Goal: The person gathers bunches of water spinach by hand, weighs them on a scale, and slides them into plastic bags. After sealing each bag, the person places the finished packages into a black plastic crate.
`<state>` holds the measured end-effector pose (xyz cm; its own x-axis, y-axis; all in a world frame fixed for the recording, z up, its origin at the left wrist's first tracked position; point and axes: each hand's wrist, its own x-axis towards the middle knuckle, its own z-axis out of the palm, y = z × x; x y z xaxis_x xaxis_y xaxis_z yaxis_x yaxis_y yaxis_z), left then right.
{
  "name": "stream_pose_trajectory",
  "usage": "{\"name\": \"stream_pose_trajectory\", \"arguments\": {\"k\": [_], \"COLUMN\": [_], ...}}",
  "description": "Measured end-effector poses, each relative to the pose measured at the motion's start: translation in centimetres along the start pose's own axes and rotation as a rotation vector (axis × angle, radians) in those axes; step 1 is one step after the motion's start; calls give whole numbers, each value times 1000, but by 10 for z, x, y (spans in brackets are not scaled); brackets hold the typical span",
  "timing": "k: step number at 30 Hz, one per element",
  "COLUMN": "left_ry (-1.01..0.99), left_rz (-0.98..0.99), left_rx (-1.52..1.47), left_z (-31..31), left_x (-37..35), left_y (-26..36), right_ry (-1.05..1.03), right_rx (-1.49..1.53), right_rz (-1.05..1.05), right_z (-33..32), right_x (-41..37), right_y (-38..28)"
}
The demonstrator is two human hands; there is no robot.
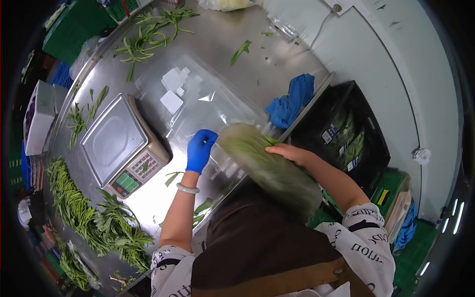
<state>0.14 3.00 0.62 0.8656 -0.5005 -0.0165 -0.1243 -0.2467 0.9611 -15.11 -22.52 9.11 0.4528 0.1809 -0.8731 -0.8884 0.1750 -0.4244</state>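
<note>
Right hand [289,152] holds bagged greens [269,171] near scale [118,141].

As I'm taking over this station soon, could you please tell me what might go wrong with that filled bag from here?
The bag of greens lies partly past the edge of the table, with only the right hand resting on it, so it could slide off. The gloved left hand meets it only at its end, so its contents might spill there.

One camera only, up on the person's head, looking steeply down at the steel bench [208,39], close above the left hand [200,148] and right hand [292,153]; wide fisheye view.
</note>
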Motion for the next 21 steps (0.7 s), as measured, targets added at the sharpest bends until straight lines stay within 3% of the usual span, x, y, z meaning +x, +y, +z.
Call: {"name": "stream_pose_trajectory", "arguments": {"k": [2,5,7,8,11,12,15,16,19,20,21], "left_ry": [141,195,-178,-255,-34,139,-141,-334,344,576,673], "left_rz": [248,344,408,529,563,454,417,343,416,261,110], "left_rx": [189,36,117,129,143,367,263,145,202,138,98], "left_z": [15,37,47,49,33,22,24,25,21,15,10], "left_x": [4,10,0,2,26,27,24,20,9,7,6], "left_y": [11,59,96,100,85,93,115,126,127,122,106], "right_ry": [-23,-60,-33,-18,34,105,-6,-1,71,140,210], "right_rx": [-27,-24,102,50,93,111,38,71,158,185,215], "right_rz": [-7,-66,-88,-179,-320,-341,-478,-532,-627,-602,-573], "right_z": [8,21,19,19,29,52,34,34,46,57,70], "right_x": [3,21,40,43,40,13,56,61,65,61,53], "right_y": [-6,-16,-23,-31,-41,-59,-47,-42,-49,-57,-67]}}
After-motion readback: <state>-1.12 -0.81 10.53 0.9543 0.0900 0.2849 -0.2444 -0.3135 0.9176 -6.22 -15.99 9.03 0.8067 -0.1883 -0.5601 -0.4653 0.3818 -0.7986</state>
